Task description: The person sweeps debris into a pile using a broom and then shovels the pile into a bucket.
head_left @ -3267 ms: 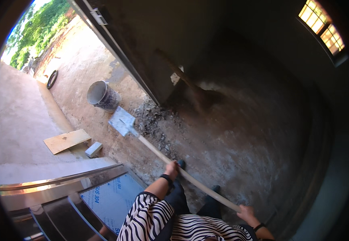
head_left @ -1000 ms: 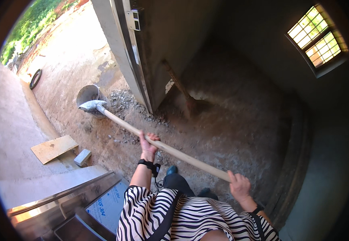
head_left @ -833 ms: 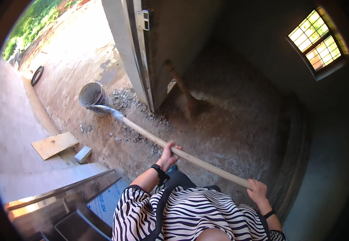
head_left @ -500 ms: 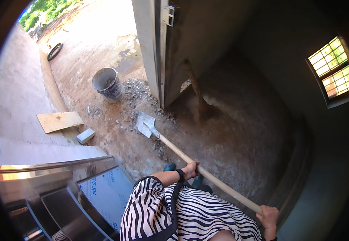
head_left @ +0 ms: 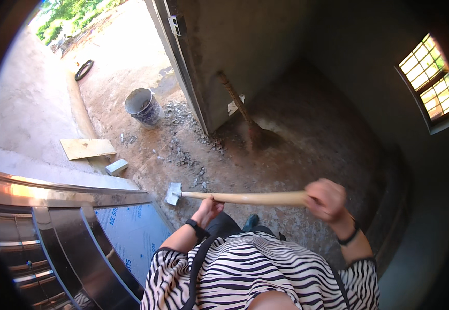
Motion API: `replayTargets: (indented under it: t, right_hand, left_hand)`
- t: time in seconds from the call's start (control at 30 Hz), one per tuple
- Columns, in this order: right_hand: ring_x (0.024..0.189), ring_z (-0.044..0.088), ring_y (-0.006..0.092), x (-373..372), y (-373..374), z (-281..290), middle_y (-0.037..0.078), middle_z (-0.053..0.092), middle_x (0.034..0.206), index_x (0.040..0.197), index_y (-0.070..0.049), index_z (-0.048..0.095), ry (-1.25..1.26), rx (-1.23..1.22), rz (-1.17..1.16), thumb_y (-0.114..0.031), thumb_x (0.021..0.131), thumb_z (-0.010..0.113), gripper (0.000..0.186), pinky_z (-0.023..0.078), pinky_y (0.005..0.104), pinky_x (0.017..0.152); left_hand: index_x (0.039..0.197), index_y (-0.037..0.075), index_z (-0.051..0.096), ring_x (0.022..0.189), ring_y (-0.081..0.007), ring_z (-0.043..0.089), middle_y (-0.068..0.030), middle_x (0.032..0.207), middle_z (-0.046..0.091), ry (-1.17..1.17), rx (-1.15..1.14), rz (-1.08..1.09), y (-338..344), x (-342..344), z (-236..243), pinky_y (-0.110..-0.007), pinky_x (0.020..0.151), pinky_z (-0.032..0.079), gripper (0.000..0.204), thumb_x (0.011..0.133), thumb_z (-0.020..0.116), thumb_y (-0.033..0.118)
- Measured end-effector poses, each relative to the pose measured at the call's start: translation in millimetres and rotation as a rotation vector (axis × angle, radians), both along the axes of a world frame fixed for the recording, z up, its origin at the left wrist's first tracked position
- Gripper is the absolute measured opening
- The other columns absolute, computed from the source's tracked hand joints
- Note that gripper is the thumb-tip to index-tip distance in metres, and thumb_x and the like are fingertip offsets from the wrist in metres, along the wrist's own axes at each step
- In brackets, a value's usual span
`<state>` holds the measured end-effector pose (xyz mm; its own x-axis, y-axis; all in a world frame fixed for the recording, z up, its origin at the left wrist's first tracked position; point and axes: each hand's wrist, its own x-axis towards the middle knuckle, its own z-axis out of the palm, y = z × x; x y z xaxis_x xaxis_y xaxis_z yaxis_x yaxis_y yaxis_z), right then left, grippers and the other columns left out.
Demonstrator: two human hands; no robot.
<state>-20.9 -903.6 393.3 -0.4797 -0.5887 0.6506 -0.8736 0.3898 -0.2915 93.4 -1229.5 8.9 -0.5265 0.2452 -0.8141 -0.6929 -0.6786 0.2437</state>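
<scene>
A shovel (head_left: pixel 255 198) with a pale wooden handle lies across in front of me, its metal blade (head_left: pixel 173 194) to the left, near the metal door. My left hand (head_left: pixel 209 209) is closed round the handle close to the blade. Around the handle's far right end my right hand (head_left: pixel 328 199) is wrapped, slightly blurred. Broken grey rubble (head_left: pixel 180 150) is scattered over the floor beyond the blade. Behind the rubble stands a grey bucket (head_left: pixel 144 108), upright, with grey residue inside.
A shiny metal door (head_left: pixel 59 232) with blue film stands at my left. A flat board (head_left: pixel 87 149) and a pale block (head_left: pixel 117 167) lie by the left wall. A broom (head_left: pixel 240 111) leans on the inner wall beyond the door frame (head_left: pixel 183 67). A black ring (head_left: pixel 84 70) lies outside.
The shovel has swung from slanting to nearly level, its blade moving nearer to me and away from the rubble. My right hand has risen; my left has shifted left.
</scene>
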Motion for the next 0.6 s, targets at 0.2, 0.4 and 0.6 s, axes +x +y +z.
replayTargets:
  t: [0.2,0.4,0.6]
  right_hand:
    - [0.049,0.049,0.0214,-53,-100,17,0.007,0.046,0.059,0.066,-0.007,0.049,-0.027,-0.277,-0.068,-0.01,0.076,0.068,0.022,0.039,0.0319,0.044]
    - [0.083,0.058,0.016,-59,-186,59,0.011,0.058,0.093,0.111,-0.004,0.051,-0.306,-0.487,0.714,-0.039,0.082,0.064,0.048,0.048,0.0265,0.063]
    - [0.08,0.061,0.0125,-177,-197,-82,0.007,0.059,0.095,0.111,-0.005,0.052,-1.455,-0.522,0.483,-0.033,0.089,0.054,0.035,0.047,0.0216,0.052]
  left_hand:
    - [0.112,0.002,0.047,0.09,-0.0268,0.052,-0.0121,0.096,0.053,0.776,-1.714,-0.178,13,-14,210,-0.034,0.08,0.044,0.058,0.063,0.077,0.012]
    - [0.108,0.003,0.053,0.074,-0.0265,0.062,-0.0128,0.084,0.062,1.141,-1.494,0.213,-6,-73,285,-0.031,0.069,0.049,0.039,0.071,0.068,0.005]
    - [0.094,0.003,0.056,0.071,-0.0105,0.054,-0.0035,0.087,0.058,0.806,-1.605,0.272,-82,-51,306,-0.025,0.062,0.045,0.016,0.079,0.055,-0.002]
